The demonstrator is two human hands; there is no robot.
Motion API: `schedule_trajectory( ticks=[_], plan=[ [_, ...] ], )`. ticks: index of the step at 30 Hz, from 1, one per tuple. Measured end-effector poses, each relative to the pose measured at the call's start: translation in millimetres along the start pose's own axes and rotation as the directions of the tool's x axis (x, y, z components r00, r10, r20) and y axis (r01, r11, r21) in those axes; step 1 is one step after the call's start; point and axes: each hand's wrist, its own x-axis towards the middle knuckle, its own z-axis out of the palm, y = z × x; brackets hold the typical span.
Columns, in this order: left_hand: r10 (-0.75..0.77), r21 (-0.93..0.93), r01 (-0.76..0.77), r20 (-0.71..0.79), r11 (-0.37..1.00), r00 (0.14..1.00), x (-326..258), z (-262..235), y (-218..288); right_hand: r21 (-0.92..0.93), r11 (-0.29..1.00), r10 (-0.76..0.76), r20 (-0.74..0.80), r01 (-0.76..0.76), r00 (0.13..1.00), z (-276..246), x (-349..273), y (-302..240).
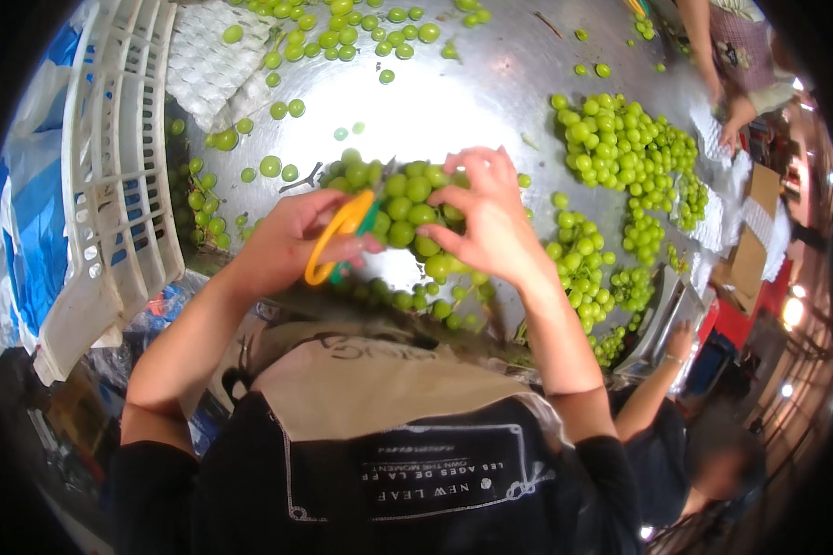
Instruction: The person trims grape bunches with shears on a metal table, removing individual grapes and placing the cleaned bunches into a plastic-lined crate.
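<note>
Scissors with one yellow and one green handle (pixel 347 227) are in my left hand (pixel 292 236), fingers closed about the handles. The blades point away from me, over the left part of a bunch of green grapes (pixel 401 205). My right hand (pixel 484 215) has its thumb and bent fingers on the right side of this bunch, gripping it. The fingers are somewhat apart, and I cannot see the stem between them. The bunch lies on a shiny metal table (pixel 491 83). A bare brown stem piece (pixel 301 178) lies just beyond my left hand.
A white plastic crate (pixel 125 157) stands at the left, by white foam netting (pixel 217 55). Loose grapes (pixel 342 32) lie at the far side; more bunches (pixel 620 139) lie at right. Co-workers' hands (pixel 736 120) and a co-worker's arm (pixel 662 375) reach in from the right.
</note>
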Motion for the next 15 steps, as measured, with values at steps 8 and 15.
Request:
schedule_trajectory(
  ticks=[8,15],
  plan=[
    [-0.010,-0.013,0.011,0.026,1.000,1.000,-10.0,2.0,-2.9,0.000,0.992,0.125,0.021,-0.125,0.992,8.5,2.7,-3.2],
    [-0.127,-0.043,0.133,0.123,0.990,0.984,-15.2,-3.7,-9.5,0.167,0.970,0.175,0.023,-0.177,0.984,15.3,-5.5,16.4]
  ],
)
